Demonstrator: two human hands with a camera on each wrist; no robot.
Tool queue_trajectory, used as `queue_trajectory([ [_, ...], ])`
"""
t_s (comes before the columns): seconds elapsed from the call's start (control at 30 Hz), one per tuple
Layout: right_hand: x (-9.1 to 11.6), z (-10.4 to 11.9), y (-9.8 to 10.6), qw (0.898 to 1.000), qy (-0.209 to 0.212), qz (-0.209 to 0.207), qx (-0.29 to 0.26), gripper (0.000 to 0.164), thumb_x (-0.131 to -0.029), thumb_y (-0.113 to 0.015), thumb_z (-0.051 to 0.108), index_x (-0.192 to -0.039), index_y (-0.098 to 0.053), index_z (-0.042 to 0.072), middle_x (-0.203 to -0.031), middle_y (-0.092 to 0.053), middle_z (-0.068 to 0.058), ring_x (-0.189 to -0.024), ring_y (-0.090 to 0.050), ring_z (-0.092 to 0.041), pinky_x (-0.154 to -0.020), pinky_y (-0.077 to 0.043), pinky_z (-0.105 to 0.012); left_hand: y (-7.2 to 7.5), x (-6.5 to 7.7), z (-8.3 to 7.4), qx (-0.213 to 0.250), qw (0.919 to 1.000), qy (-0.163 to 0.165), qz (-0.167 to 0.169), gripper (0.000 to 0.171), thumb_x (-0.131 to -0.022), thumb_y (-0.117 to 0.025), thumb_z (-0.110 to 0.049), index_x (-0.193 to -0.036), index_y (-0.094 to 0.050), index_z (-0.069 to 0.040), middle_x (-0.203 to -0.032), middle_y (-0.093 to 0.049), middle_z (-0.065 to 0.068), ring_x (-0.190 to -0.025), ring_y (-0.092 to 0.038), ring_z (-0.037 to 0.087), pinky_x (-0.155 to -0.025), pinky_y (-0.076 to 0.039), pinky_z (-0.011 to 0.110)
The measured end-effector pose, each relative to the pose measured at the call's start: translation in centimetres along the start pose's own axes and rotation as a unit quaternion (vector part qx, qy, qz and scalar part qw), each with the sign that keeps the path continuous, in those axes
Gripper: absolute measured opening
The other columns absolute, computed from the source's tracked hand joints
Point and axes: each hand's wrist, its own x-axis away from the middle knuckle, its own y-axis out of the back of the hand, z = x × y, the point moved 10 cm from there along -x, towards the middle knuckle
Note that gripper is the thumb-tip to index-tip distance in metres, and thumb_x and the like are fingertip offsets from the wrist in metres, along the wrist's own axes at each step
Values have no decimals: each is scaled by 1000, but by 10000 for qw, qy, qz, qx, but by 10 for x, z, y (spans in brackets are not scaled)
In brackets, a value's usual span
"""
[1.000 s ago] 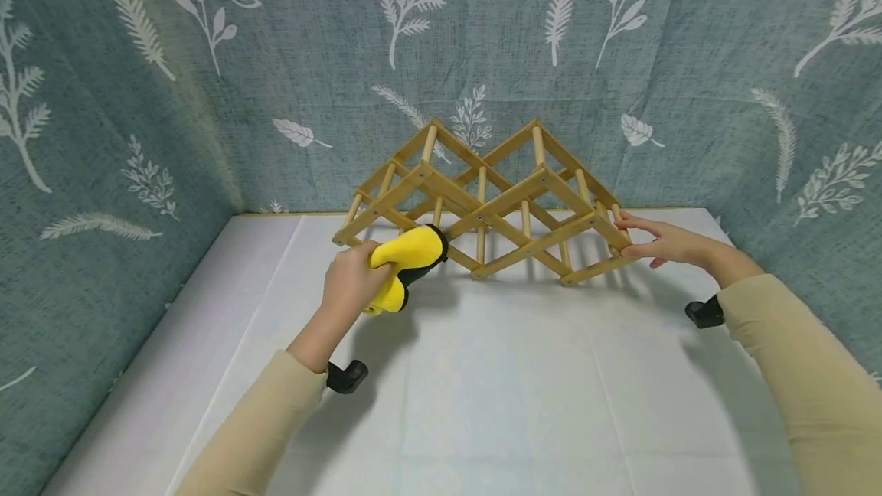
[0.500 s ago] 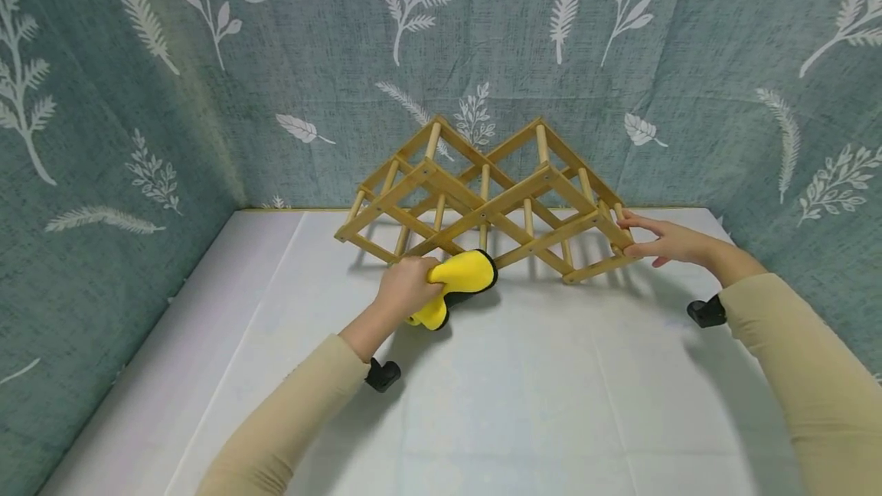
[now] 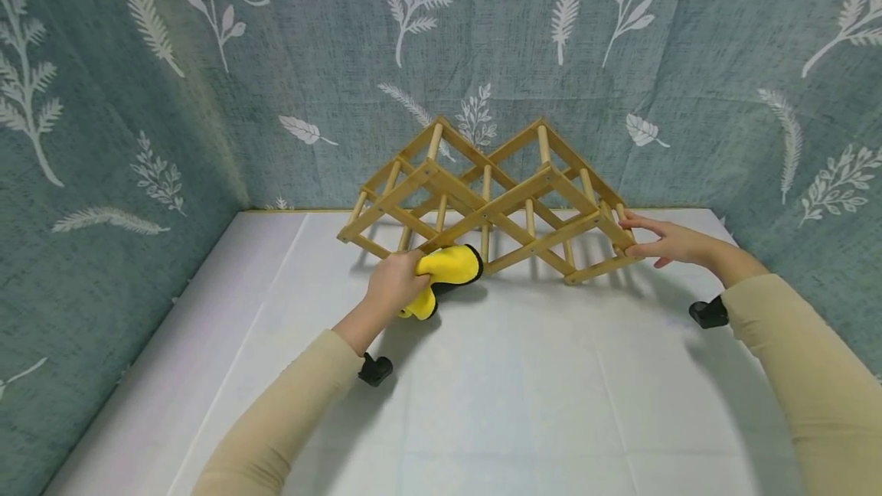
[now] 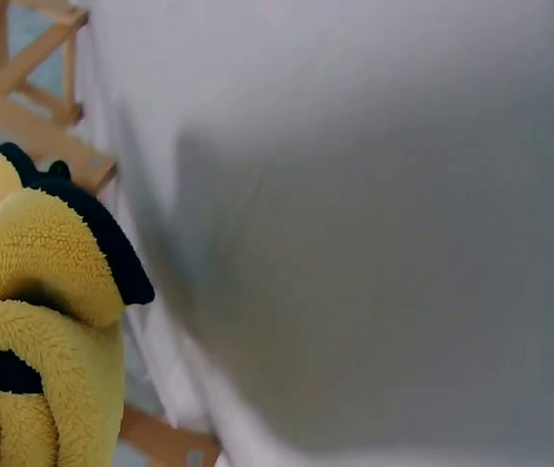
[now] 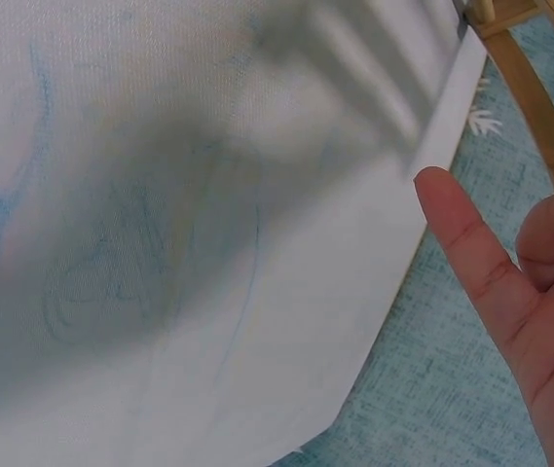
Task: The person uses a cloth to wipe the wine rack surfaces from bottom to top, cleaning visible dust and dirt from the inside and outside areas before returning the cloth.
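A wooden folding lattice rack (image 3: 486,215) stands on the white table with two peaks pointing up. My left hand (image 3: 394,280) grips a bunched yellow cloth (image 3: 451,265) with black edging, at the rack's lower front left. It covers one lower crossing of the slats; whether it touches the wood I cannot tell. In the left wrist view the plush cloth (image 4: 48,243) is folded over itself beside the slats. My right hand (image 3: 678,243) holds the rack's right end between thumb and fingers. The right wrist view shows that hand (image 5: 549,331) near a slat (image 5: 525,92), its grasp partly out of frame.
The white-covered table (image 3: 524,389) stretches in front of the rack. Behind it and at both sides hangs green-blue fabric (image 3: 331,37) with white leaf patterns. A dark wrist camera (image 3: 375,368) sits under each forearm.
My left hand moved right and slightly down with the cloth along the rack's front, then a little back left. The right hand stays on the rack's end, and the rack stands still.
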Motion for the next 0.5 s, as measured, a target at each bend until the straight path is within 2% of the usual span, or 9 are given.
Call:
queue_trajectory([
  [0.23,-1,-1,-1,10000,-2,13,2,73,-91,-53,29,-145,-12,2,-149,10,-24,-123,-32,-50,-83,-47,-49,33,14,22,51,9992,76,-394,30,-83,-65,-23,-110,-64,-9,-91,-66,11,-73,-59,24,-60,-48,38],
  [0.37,-1,0,-1,10000,22,15,-13,72,-92,-53,29,-145,-13,2,-149,10,-24,-124,-30,-50,-83,-47,-49,49,19,36,238,9977,121,-622,32,-83,-66,-23,-110,-64,-6,-95,-66,14,-77,-61,28,-63,-48,42],
  [0.5,0,-2,0,10000,0,-10,-7,71,-92,-53,27,-145,-13,2,-149,9,-24,-124,-31,-50,-83,-47,-49,67,22,48,391,9944,231,-959,31,-82,-65,-24,-107,-64,-4,-92,-66,15,-75,-60,30,-62,-47,43],
])
